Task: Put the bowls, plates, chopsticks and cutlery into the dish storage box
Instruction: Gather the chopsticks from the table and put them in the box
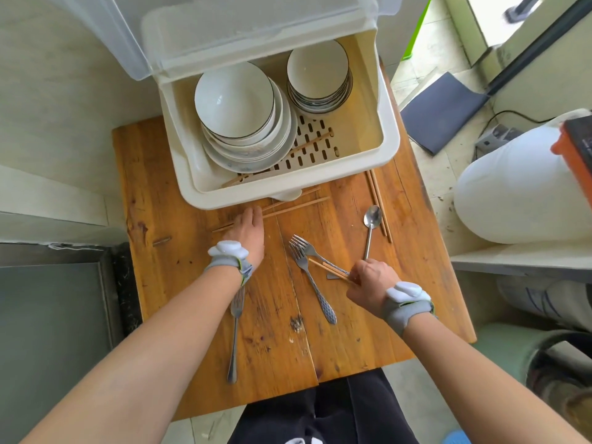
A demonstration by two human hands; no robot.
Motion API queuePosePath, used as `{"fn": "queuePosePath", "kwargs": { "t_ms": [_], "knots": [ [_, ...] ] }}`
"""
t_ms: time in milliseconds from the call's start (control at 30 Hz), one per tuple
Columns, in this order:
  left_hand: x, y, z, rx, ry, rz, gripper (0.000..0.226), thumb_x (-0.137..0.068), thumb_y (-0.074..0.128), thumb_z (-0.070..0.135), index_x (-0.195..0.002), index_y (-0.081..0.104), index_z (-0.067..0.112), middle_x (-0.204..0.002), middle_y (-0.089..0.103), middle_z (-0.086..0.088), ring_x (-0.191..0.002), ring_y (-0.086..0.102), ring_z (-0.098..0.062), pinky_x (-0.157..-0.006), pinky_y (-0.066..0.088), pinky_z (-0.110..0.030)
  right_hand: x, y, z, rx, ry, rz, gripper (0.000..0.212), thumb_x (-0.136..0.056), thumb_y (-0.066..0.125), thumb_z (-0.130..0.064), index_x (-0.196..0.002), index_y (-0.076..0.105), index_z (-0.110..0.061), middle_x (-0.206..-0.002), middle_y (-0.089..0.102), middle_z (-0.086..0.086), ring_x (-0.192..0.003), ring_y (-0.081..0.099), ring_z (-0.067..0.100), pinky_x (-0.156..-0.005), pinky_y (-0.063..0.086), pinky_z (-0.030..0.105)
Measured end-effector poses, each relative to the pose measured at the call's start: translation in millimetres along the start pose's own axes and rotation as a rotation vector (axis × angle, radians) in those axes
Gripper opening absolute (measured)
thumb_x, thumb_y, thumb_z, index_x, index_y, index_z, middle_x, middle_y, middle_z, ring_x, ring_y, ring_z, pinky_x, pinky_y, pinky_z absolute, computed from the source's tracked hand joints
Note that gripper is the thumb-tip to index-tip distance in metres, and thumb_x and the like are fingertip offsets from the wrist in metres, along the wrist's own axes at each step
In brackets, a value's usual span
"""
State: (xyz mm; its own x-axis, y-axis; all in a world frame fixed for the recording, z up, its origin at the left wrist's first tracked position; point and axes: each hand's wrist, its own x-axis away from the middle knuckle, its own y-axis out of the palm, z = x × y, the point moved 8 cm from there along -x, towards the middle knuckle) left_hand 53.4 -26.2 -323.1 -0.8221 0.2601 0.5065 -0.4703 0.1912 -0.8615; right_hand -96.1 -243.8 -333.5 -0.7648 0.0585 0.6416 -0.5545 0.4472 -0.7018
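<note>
The cream dish storage box [389, 145] stands open at the back of the wooden table [179, 174]. Inside it lean a stack of plates and bowls [243, 123] and a second stack of bowls [318, 78], with chopsticks [312, 143] on its slotted floor. My left hand [246, 232] lies on chopsticks [298, 205] in front of the box; its fingers are hidden. My right hand [371, 280] is closed on a pair of chopsticks [326, 267] lying across two forks [307, 267]. A spoon [371, 225] and another chopstick pair [379, 206] lie to the right. A third fork [235, 334] lies under my left forearm.
The box's clear lid [128, 33] is raised at the back. A white plastic container [519, 187] sits on a ledge to the right, a metal sink [48, 315] to the left. My dark trousers [320, 418] show below the table edge.
</note>
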Motion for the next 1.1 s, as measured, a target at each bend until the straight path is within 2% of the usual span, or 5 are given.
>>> {"fn": "queuePosePath", "kwargs": {
  "t_ms": [267, 500, 733, 967, 1100],
  "knots": [
    [-17, -3, 20, -0.151, 0.057, -0.008, 0.031, -0.093, 0.045, 0.005, -0.123, 0.048, 0.003, -0.121, 0.049, -0.015, -0.110, 0.049, -0.031, -0.071, 0.040, -0.034, -5, -16, -7, -0.039, -0.072, 0.065, 0.024, -0.076, 0.064, -0.029, -0.096, 0.067, -0.017, -0.083, 0.067, 0.001, -0.077, 0.062, 0.024, -0.066, 0.049, 0.030],
    [11, 9, 18, -0.059, 0.032, -0.011, 0.027, -0.088, 0.049, 0.001, -0.114, 0.054, 0.003, -0.116, 0.055, -0.013, -0.108, 0.052, -0.028, -0.068, 0.042, -0.033, -2, -33, -16, -0.048, -0.081, 0.109, 0.022, -0.078, 0.066, -0.029, -0.097, 0.069, -0.017, -0.085, 0.069, 0.000, -0.076, 0.063, 0.022, -0.065, 0.050, 0.027],
    [59, -18, -5, 0.042, 0.056, 0.130, 0.023, -0.083, 0.052, 0.001, -0.106, 0.057, 0.003, -0.109, 0.055, -0.014, -0.106, 0.051, -0.031, -0.064, 0.038, -0.035, 19, -63, -42, -0.085, -0.111, 0.219, 0.017, -0.077, 0.066, -0.023, -0.093, 0.070, -0.017, -0.084, 0.071, 0.001, -0.076, 0.064, 0.025, -0.067, 0.051, 0.030],
    [109, -58, -28, 0.145, 0.086, 0.324, 0.022, -0.061, 0.070, -0.007, -0.079, 0.063, 0.003, -0.079, 0.059, -0.013, -0.075, 0.060, -0.035, -0.047, 0.043, -0.033, 52, -109, -93, -0.084, -0.224, 0.351, 0.015, -0.079, 0.065, -0.023, -0.091, 0.070, -0.017, -0.082, 0.070, -0.001, -0.073, 0.065, 0.022, -0.071, 0.056, 0.035],
    [127, -81, -44, 0.182, 0.053, 0.351, 0.023, -0.062, 0.068, -0.006, -0.082, 0.064, 0.004, -0.081, 0.059, -0.013, -0.078, 0.060, -0.035, -0.049, 0.048, -0.036, 65, -161, -132, -0.075, -0.299, 0.445, 0.015, -0.081, 0.067, -0.024, -0.094, 0.071, -0.017, -0.084, 0.071, -0.003, -0.075, 0.066, 0.018, -0.074, 0.056, 0.032]
  ]
}}
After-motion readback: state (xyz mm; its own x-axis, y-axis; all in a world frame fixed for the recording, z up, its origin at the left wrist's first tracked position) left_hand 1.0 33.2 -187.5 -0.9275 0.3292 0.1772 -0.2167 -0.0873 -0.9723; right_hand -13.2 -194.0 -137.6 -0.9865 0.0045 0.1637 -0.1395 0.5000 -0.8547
